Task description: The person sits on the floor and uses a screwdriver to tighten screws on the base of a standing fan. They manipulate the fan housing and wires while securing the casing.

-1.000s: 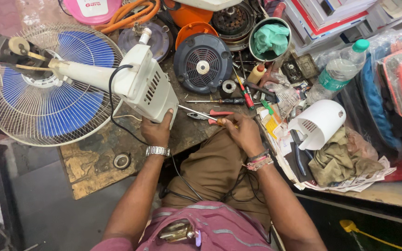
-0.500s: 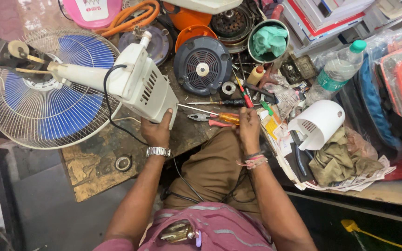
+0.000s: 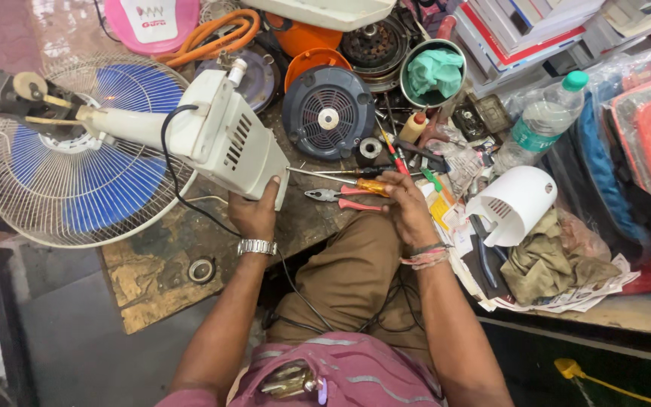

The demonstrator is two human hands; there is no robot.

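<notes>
Both hands busy: my left hand (image 3: 254,215) is clamped on the lower edge of the white fan base housing (image 3: 227,139), centre-left of frame. My right hand (image 3: 407,207) is wrapped around the yellow-handled screwdriver (image 3: 356,183) at centre, just above the red-handled pliers (image 3: 340,199). Blue fan blade with wire guard (image 3: 77,162) sits at far left.

We see a worn, stained bench (image 3: 152,279) crowded with parts. On it lie a blue fan guard (image 3: 77,181), a round dark motor cover (image 3: 328,111), red-handled pliers (image 3: 340,199), a metal bowl (image 3: 414,68) holding a green cloth, a water bottle (image 3: 540,124), a white housing (image 3: 514,203) and a crumpled rag (image 3: 551,256).
</notes>
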